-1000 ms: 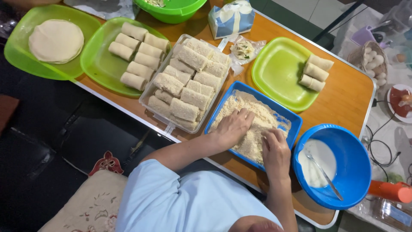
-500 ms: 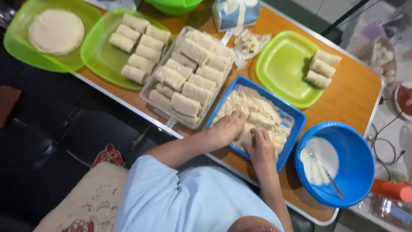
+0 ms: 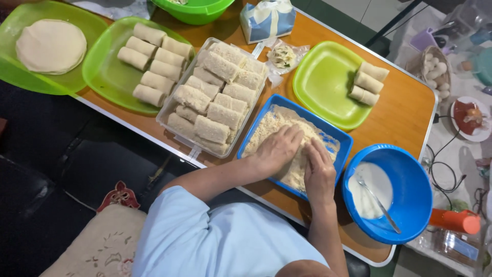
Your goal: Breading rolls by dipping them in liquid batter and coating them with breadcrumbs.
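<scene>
My left hand (image 3: 277, 149) and my right hand (image 3: 319, 172) lie palm down, side by side, in a blue rectangular tray (image 3: 342, 139) of pale breadcrumbs (image 3: 266, 131). Their fingers are together and pressed into the crumbs. Whatever is under them is hidden. Left of the tray stands a clear container (image 3: 166, 119) packed with several crumbed rolls (image 3: 212, 128). To the right, a blue bowl (image 3: 415, 179) holds white batter (image 3: 366, 187) and a metal spoon (image 3: 382, 208).
A green plate (image 3: 102, 72) carries several plain rolls (image 3: 151, 69), and another green plate (image 3: 323, 82) has three rolls (image 3: 369, 82). Round wrappers (image 3: 51, 46) sit far left. A tissue box (image 3: 266, 20) and a small bag (image 3: 282, 56) stand at the back of the orange table (image 3: 405, 118).
My hands have drawn closer together over the crumbs, the right one sliding left and up toward the left. The view has shifted slightly.
</scene>
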